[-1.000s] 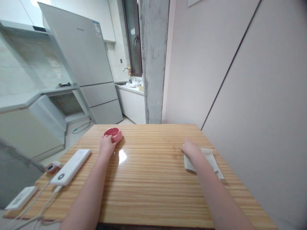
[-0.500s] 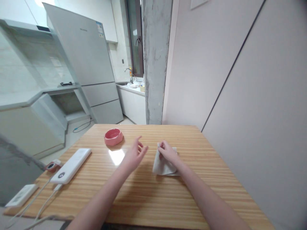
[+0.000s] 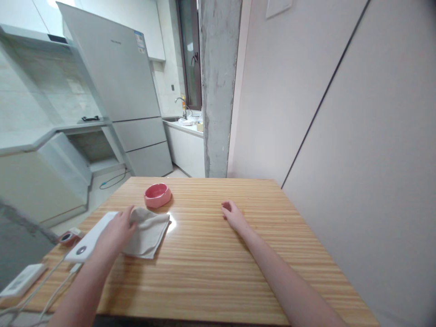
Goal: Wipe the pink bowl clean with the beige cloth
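On the left part of the table lies a folded light-grey cloth (image 3: 149,234), its near and right edges loose. My left hand (image 3: 120,228) has its fingers closed on the cloth's upper left side, beside the white power bank (image 3: 91,240), which the hand and forearm partly cover. My right hand (image 3: 233,215) hovers low over the middle of the table, with a gap between the loosely curled fingers and the thumb and nothing in it. Just behind the cloth sits a pink ashtray (image 3: 157,200).
The wooden table (image 3: 204,281) has a white power strip (image 3: 23,280) and cables at its left front. A small red-and-white object (image 3: 68,238) lies behind the power bank. A concrete pillar (image 3: 218,91) and a pale wall (image 3: 368,150) stand beyond; a fridge (image 3: 112,68) is at back left.
The cloth has gone from my right hand, at centre right, to my left hand at the left. My left hand has moved left and closed on it; my right hand stays near its spot.
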`<state>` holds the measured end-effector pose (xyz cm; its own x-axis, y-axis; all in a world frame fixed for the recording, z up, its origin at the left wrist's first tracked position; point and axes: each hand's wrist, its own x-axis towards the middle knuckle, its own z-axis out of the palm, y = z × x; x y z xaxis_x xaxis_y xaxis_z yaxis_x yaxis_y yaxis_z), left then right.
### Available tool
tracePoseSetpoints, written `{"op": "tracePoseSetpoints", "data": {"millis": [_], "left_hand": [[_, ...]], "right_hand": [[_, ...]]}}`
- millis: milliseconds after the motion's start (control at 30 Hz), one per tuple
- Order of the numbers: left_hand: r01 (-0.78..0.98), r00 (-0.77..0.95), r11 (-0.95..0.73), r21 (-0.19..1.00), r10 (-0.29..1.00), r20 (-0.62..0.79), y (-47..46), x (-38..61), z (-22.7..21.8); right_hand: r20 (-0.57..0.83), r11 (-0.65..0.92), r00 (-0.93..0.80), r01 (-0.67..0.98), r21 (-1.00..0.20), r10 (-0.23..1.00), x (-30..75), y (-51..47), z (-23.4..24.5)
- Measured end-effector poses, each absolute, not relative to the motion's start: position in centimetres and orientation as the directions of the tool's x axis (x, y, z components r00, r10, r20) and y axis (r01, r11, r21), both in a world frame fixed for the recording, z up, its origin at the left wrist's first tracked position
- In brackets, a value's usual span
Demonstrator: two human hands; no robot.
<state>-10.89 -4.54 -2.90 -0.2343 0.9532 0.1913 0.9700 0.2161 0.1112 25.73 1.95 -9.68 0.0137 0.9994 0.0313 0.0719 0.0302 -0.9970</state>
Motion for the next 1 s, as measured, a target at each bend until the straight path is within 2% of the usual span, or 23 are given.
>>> {"op": "tracePoseSetpoints", "data": {"millis": [67,133,200,333,400,500,567,667,733,1000], "left_hand": [[0.954,-0.28,0.296,-0.054,0.939,0.2,-5.0,-10.6,-3.2],[0.962,-0.227,0.252,-0.105,0.952,0.208,-5.2,-8.3,-3.3],[0.99,-0.116,0.128,-0.053,0.975,0.189,-5.0,-4.5,-3.0],[0.968,0.145,-0.141,0.209,0.989,-0.007,-3.6,4.5,-1.3],[0.936,0.253,-0.246,0.253,0.968,0.006,-2.6,8.5,-1.1],[0.863,0.372,-0.385,0.328,0.922,0.105,-0.8,12.9,-2.5],[0.854,0.361,-0.376,0.36,0.926,0.112,0.2,14.6,-4.3],[0.866,0.33,-0.33,0.376,0.942,0.066,0.7,15.3,-6.7],[0.865,0.336,-0.331,0.377,0.94,0.054,0.8,15.2,-7.4],[0.873,0.354,-0.352,0.337,0.934,0.058,0.7,15.1,-7.4]], "right_hand": [[0.039,0.038,0.008,0.087,-0.995,0.999,25.7,2.0,-9.9],[0.04,0.038,0.014,0.106,-0.994,0.999,25.6,2.0,-10.0],[0.042,0.039,0.024,0.125,-0.991,0.999,25.7,2.0,-10.1],[0.13,0.13,-0.008,0.147,-0.981,0.991,26.0,2.4,-10.2],[0.157,0.159,-0.033,0.083,-0.984,0.987,26.1,2.6,-10.3],[0.159,0.159,-0.042,-0.009,-0.987,0.986,26.2,2.8,-10.2],[0.207,0.21,-0.055,0.059,-0.976,0.977,26.2,2.6,-10.1],[0.301,0.333,-0.156,0.26,-0.906,0.941,26.2,2.2,-9.8],[0.313,0.368,-0.209,0.328,-0.87,0.926,26.2,2.1,-9.7],[0.265,0.319,-0.205,0.307,-0.897,0.942,26.4,2.5,-10.0]]}}
